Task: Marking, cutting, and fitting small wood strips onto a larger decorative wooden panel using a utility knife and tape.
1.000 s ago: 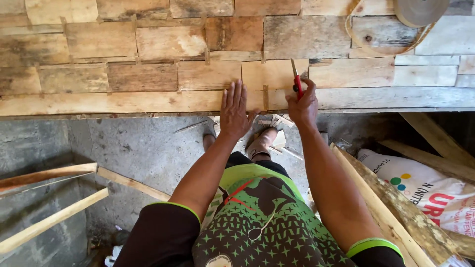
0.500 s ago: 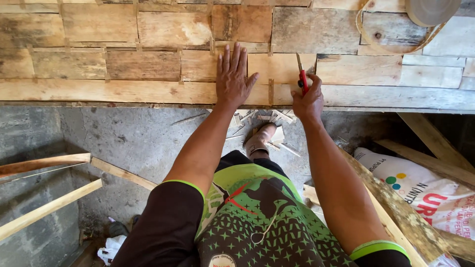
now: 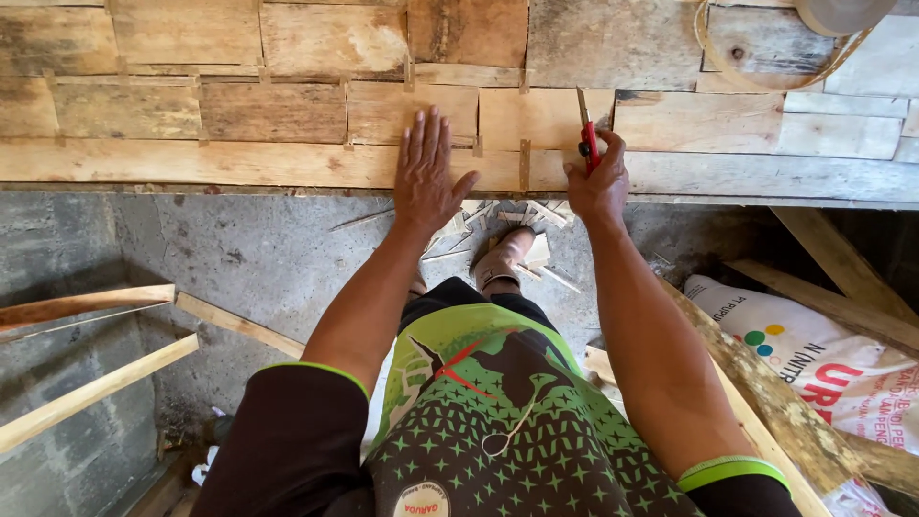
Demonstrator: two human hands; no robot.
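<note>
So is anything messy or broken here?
Yes. Wood scraps lie scattered on the concrete floor by the person's foot, below the planks. The left hand lies flat on the planks; the right hand holds a red-handled tool. Nothing looks broken.

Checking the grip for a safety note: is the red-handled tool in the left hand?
No, the red-handled tool is held in the right hand, while the left hand lies flat and open on the wooden planks.
</note>
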